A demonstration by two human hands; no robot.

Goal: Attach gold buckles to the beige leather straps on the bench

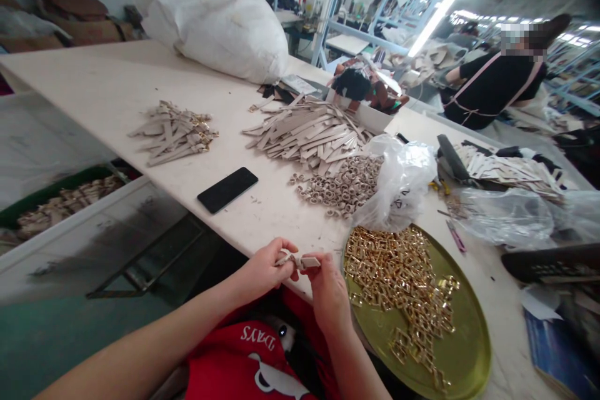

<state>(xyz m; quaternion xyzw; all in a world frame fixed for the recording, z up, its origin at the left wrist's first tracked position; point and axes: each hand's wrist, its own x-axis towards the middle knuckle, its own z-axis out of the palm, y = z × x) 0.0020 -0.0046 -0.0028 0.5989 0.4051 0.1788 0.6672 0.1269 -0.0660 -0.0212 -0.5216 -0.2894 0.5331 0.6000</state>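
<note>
At the near edge of the table (276, 215), left hand (269, 267) and right hand (330, 290) hold 1 beige strap piece (309, 262) between them, thumbs and fingers pinched narrow at its 2 ends. Near right, beside the right hand, a green-gold tray (471, 340) carries loose gold-coloured buckles (394, 269); beyond the hands, black phone (228, 189) to the left, small beige loops (347, 187) and clear plastic bag (400, 181) to the right. Farther: smaller strap pile (171, 134) left, larger strap heap (312, 131) right; far, white sack (215, 19) and, at right, a person in black (499, 87).
</note>
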